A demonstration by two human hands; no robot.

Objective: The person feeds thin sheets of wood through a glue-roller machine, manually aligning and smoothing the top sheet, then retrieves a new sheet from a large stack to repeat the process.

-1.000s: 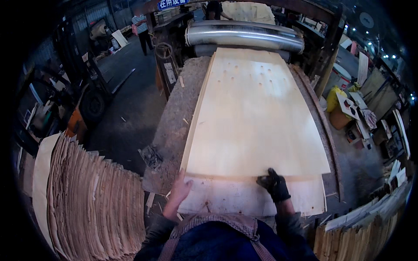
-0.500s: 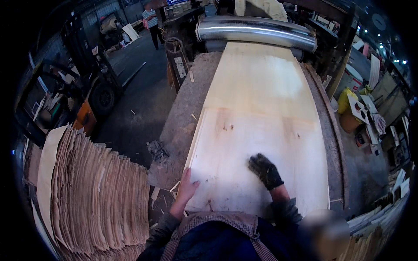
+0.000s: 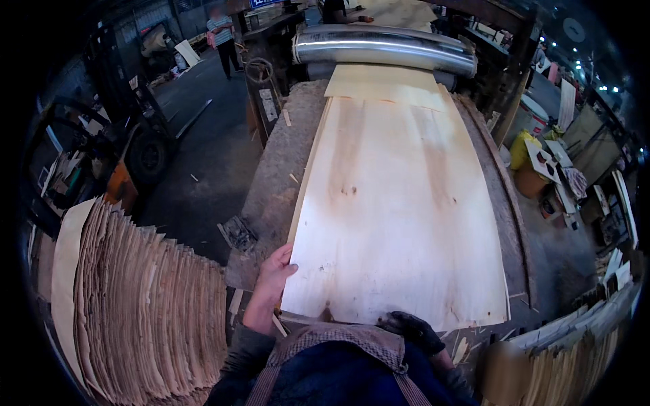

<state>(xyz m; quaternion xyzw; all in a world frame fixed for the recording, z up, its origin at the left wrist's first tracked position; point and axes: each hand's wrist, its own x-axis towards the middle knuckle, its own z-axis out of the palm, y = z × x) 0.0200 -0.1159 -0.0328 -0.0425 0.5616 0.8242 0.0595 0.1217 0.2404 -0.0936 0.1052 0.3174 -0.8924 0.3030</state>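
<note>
A pale wood veneer sheet [image 3: 399,223] with brown streaks and small knots lies lengthwise before me, with more sheet edges showing beneath it. Beyond it, a yellower veneer sheet [image 3: 382,84] overlaps its far end and runs in under a shiny metal roller [image 3: 386,49]. My bare left hand [image 3: 274,274] rests at the streaked sheet's left edge, fingers stretched along it and thumb apart. My right hand [image 3: 414,330], in a dark glove, lies at the near edge close to my apron, fingers extended; part of it is hard to make out.
Stacked veneer [image 3: 149,304] stands at my left, with more stacked sheets [image 3: 575,358] at the lower right. A forklift [image 3: 128,149] is parked left. One person [image 3: 222,40] stands far left; another person's hand [image 3: 364,19] shows behind the roller. A handwheel [image 3: 259,70] sits beside the machine.
The yellower sheet has slid away toward the roller, uncovering more of the streaked sheet. My right hand has come back from mid-sheet to the near edge. My left hand stays at the left edge.
</note>
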